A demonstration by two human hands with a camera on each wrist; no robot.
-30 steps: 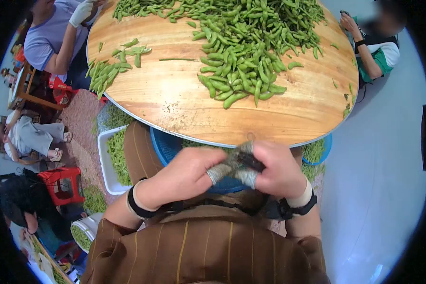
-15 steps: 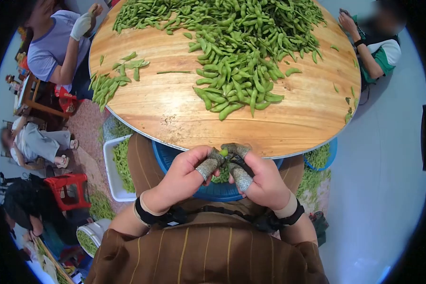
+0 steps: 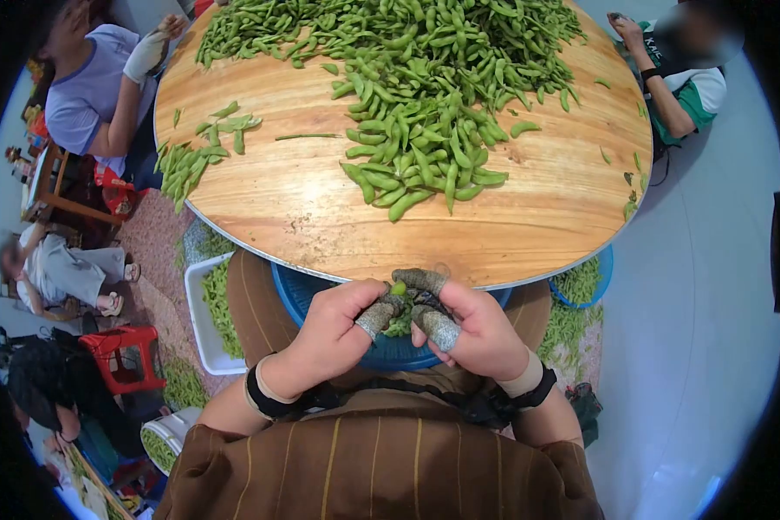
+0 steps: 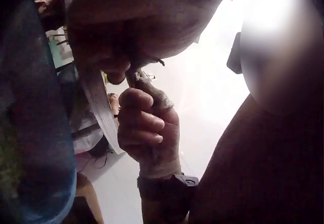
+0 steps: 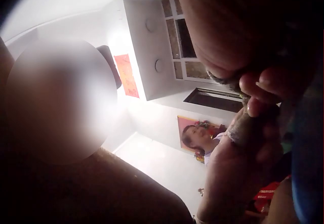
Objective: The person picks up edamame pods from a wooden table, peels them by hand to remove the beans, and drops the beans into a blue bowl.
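In the head view a green soybean pod, mostly covered by fingers, sits where both hands meet at the table's near edge. My left hand pinches it between thumb and forefinger. From the other side my right hand pinches at it too, its forefinger stretched along the edge. Grey-brown wraps cover thumbs and forefingers; something dark shows between the right thumb and forefinger. Beneath the hands stands a blue basin with green beans in it. In the left wrist view the right hand appears with its other fingers curled.
A round wooden table bears a large heap of soybean pods and a smaller pile at left. A white tub stands left, a blue-rimmed basket right. Other people sit around; a red stool stands left.
The hands were close together with the pod hidden; they then drew apart slightly and tilted, and green showed between the fingertips. Since then they have shifted slightly left in view.
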